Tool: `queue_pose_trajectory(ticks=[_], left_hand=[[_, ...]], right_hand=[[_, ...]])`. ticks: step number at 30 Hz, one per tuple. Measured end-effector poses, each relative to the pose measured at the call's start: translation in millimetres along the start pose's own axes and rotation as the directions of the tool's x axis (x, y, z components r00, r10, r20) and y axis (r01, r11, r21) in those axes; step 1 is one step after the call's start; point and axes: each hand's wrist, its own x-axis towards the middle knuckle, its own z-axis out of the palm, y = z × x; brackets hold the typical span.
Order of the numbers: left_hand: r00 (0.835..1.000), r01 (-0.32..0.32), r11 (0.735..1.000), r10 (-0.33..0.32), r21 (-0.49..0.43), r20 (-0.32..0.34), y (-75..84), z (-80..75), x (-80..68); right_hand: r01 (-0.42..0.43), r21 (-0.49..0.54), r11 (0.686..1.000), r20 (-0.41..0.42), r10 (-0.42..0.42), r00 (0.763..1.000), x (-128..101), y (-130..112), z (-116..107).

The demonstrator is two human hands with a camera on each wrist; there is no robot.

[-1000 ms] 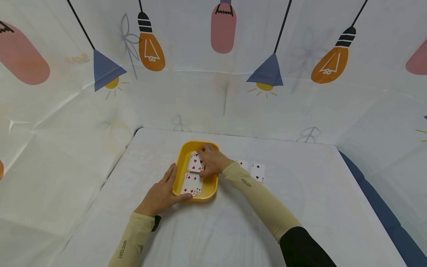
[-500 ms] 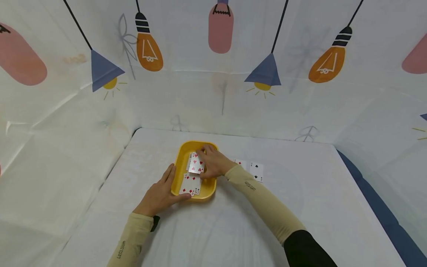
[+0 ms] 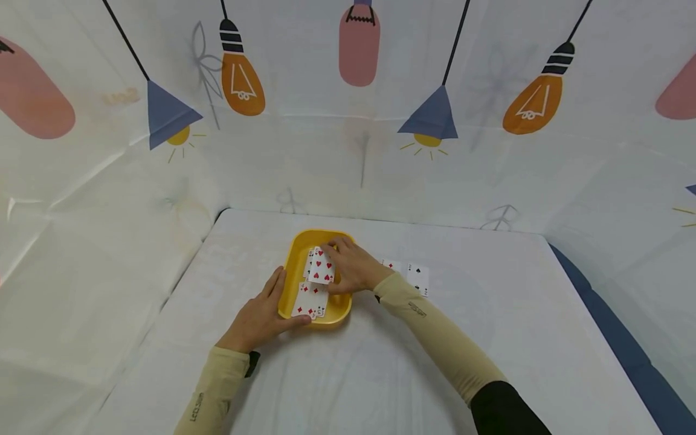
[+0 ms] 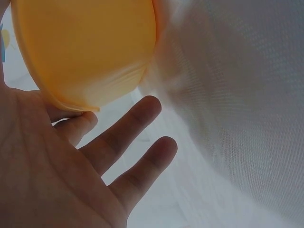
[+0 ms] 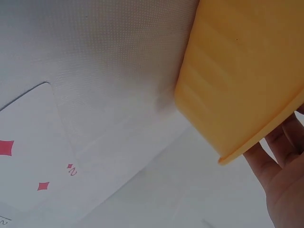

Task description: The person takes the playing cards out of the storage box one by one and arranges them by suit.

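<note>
A yellow tray (image 3: 296, 260) with playing cards inside stands on the white table. My left hand (image 3: 261, 314) rests against its left side, thumb at the near rim. In the left wrist view, the fingers of that hand (image 4: 71, 166) are spread, some apart from the tray wall (image 4: 90, 52). Inside the tray, my right hand (image 3: 352, 264) pinches a playing card with red hearts (image 3: 319, 270), slightly raised over a black-suited card (image 3: 307, 266). Closer to me in the tray lie diamond cards (image 3: 307, 302), overlapping another card. The right wrist view shows the right fingers (image 5: 261, 164) partly hidden behind the rim.
To the right of the tray lie a two of diamonds (image 5: 28, 156), partly behind my right arm in the head view, and a spade card (image 3: 418, 279). A sheet printed with lamps (image 3: 435, 115) hangs behind the table (image 3: 489, 302).
The heart card has lifted and tilted, then shifted slightly right, uncovering more of the black-suited card under it. My right forearm has moved a little to the right; my left hand stays at the tray.
</note>
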Motion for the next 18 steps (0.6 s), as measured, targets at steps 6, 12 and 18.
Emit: queue_pose_trajectory(ticks=[6, 12, 18], left_hand=[[1.000, 0.003, 1.000, -0.003, -0.006, 0.007, -0.6, -0.3, 0.1], [1.000, 0.008, 1.000, -0.008, 0.003, 0.005, 0.2, -0.6, 1.1], [1.000, 0.014, 1.000, -0.014, 0.012, 0.007, 1.0, 0.0, 0.7]], right_hand=[[0.010, 0.001, 1.000, -0.018, -0.010, 1.000, -7.6, 0.4, -7.5], [0.001, 0.017, 1.000, -0.075, 0.000, 0.997, -17.0, 7.0, -15.3], [-0.018, 0.064, 0.998, -0.108, 0.025, 0.994, -31.1, 14.3, -20.1]])
